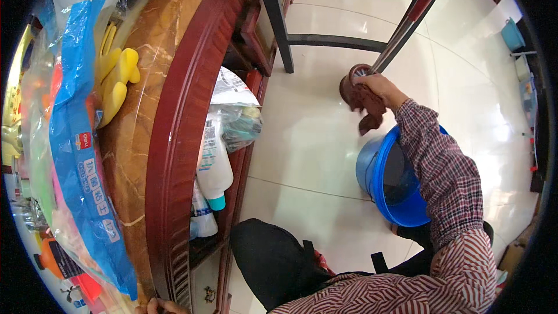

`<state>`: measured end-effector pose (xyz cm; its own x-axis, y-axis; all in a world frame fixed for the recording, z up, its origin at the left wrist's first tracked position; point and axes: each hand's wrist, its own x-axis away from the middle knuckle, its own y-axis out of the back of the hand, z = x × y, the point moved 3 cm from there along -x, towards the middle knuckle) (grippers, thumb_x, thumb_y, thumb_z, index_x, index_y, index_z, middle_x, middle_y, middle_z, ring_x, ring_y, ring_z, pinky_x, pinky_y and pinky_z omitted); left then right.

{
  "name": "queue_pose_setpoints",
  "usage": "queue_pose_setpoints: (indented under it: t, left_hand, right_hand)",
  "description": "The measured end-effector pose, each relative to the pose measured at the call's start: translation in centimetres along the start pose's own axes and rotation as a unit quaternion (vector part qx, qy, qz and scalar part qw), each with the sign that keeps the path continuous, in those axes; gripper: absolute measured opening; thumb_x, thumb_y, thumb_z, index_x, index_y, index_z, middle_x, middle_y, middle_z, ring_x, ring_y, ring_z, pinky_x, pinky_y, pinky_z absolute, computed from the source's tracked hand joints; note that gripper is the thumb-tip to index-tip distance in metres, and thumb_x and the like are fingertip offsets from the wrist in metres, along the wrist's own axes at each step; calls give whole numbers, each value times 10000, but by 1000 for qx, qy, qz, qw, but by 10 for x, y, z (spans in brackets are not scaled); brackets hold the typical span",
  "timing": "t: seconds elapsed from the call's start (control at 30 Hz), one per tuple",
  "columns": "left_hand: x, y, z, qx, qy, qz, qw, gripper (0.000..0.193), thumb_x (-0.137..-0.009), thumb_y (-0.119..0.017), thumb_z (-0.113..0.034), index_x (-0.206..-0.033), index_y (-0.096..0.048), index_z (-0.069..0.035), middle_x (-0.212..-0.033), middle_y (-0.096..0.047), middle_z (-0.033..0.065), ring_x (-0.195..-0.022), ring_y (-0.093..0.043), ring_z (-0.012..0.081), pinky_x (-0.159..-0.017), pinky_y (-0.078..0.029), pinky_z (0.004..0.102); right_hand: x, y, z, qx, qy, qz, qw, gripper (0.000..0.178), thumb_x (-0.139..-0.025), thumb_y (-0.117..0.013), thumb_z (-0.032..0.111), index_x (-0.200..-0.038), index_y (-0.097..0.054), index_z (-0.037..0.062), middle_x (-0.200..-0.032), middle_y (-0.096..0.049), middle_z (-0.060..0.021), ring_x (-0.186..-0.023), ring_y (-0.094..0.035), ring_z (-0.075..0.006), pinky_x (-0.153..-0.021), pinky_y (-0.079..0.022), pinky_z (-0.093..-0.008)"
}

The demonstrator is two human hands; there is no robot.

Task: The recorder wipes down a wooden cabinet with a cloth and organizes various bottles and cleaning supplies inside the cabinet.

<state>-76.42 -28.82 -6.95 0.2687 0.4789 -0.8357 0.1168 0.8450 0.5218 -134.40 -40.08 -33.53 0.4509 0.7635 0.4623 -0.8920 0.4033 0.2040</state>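
My right hand (381,90) is closed on a bunched brown cloth (371,115), whose loose end hangs down. Right beside it is a long-handled tool with a metal shaft (390,51), a red grip (423,1) and a round brown lower end (349,84). Whether my fingers also wrap the shaft is hidden. A blue bucket (381,203) with dark water (401,177) stands just below my right forearm. At the bottom left, only the fingers of my left hand (161,307) show, lying on the edge of the brown marble-patterned cabinet top (131,180).
A dark-framed stool (337,40) stands ahead on the pale tiled floor (290,151). White bottles (214,160) and a clear plastic bag (241,125) fill an open red-brown cabinet (174,139). Blue plastic packaging (75,139) and yellow gloves (119,81) lie on its top.
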Motion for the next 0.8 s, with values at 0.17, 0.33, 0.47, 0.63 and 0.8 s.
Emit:
queue_pose_setpoints:
  t: [0.17, 0.33, 0.47, 0.63, 0.8]
  left_hand:
    - [-1, 10, 5, 25, 12, 62, 998, 337, -883, -573, -354, -828, -610, -24, -894, -473, 116, -777, -484, 233, -654, -407, 338]
    - [25, 29, 68, 39, -62, 131, 989, 257, -847, -541, -154, -1061, -537, -14, -1121, -505, 201, -1018, -497, 332, -895, -382, 461]
    - [-11, 17, 8, -7, -58, 95, 994, 287, -876, -595, -304, -899, -602, -18, -919, -465, 114, -805, -465, 227, -667, -396, 346]
    - [-11, 16, 6, -9, -89, 133, 987, 220, -879, -590, -237, -931, -550, -27, -926, -436, 114, -770, -428, 233, -671, -389, 367]
    - [-9, 8, -5, -24, -82, 122, 989, 246, -907, -544, -287, -905, -470, -53, -898, -411, 112, -759, -409, 237, -701, -364, 373]
  right_hand:
    - [24, -73, 60, -275, -41, 215, 936, 195, -791, -609, 187, -856, -579, 6, -802, -628, -90, -730, -612, -236, -679, -518, -356]
    - [3, -157, 5, -395, -88, 223, 887, 150, -747, -592, 20, -894, -566, -2, -890, -605, -78, -846, -590, -223, -738, -508, -358]
    - [-43, -201, 3, -370, -75, 91, 922, 216, -715, -593, -19, -929, -573, -33, -896, -612, -130, -823, -597, -251, -776, -493, -357]
    - [-106, -223, 42, -311, 171, -70, 932, 347, -805, -473, -58, -1133, -572, 0, -1012, -624, -97, -940, -588, -206, -871, -444, -284]
    - [-107, -243, 39, -217, 209, -75, 951, 345, -830, -454, -48, -1151, -578, -22, -1091, -621, -117, -1033, -566, -205, -908, -411, -267]
